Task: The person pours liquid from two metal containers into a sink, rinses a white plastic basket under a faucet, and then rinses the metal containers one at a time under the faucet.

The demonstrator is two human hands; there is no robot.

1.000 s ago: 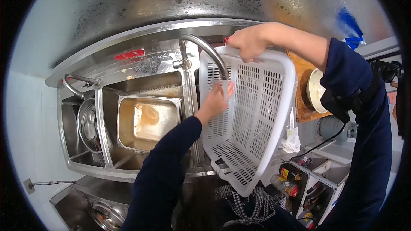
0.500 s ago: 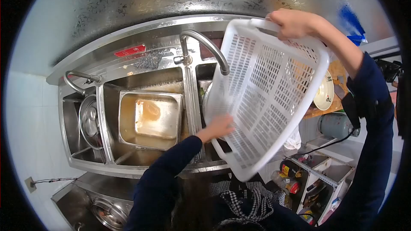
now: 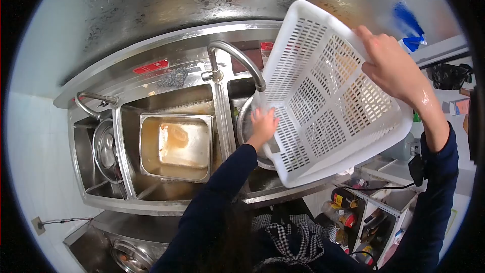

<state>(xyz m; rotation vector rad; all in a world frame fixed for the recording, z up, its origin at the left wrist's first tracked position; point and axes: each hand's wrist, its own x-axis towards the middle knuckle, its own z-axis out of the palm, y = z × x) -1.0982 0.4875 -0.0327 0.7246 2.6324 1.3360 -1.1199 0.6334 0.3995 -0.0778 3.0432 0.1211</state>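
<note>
A white perforated plastic basket (image 3: 308, 96) is tilted over the right sink basin, its inside facing the camera. My right hand (image 3: 389, 63) grips its upper right rim, fingers wrapped over the edge. My left hand (image 3: 264, 124) is at the basket's lower left side, fingers spread against the plastic. The curved tap (image 3: 237, 55) ends beside the basket's left edge. Below, partly hidden by the basket and my left hand, a round metal bowl (image 3: 244, 121) sits in the right basin.
A rectangular steel pan (image 3: 177, 167) with brownish residue stands in the middle basin. Farther left are a second tap (image 3: 90, 106) and round metal ware (image 3: 105, 149). A shelf rack (image 3: 389, 205) with bottles is at the lower right. A black cable (image 3: 384, 188) crosses there.
The basket has swung up and to the right, its lower end rising. My right hand has moved right and down with the rim. My left hand has moved slightly up, its fingers now spread.
</note>
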